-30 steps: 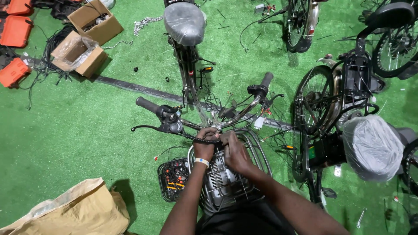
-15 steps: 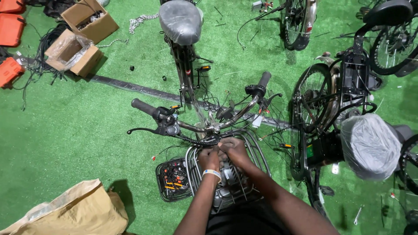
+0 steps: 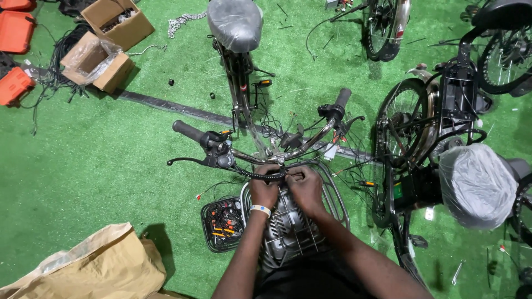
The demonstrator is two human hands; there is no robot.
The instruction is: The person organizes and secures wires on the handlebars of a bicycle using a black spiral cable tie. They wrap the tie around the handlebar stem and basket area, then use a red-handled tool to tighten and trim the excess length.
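Black cable [image 3: 260, 175] between both hands [image 3: 285, 185]

Our two hands are meeting at centre frame.
Both forearms are reaching up from the lower edge; our left hand [image 3: 265, 187] and right hand [image 3: 303, 187] are curling closed, knuckles nearly touching.

Both hands meet just near of the bicycle's handlebar [image 3: 266, 152]: the left hand [image 3: 265, 188] and the right hand [image 3: 303, 185] pinch a black spiral-wrapped cable [image 3: 257, 175] above the wire front basket [image 3: 332, 194]. A black tray of small parts [image 3: 223, 222] lies left of the basket on the green turf [image 3: 100, 166]. Cardboard boxes [image 3: 105, 47] sit far left; a plastic-wrapped saddle [image 3: 477, 185] stands right.
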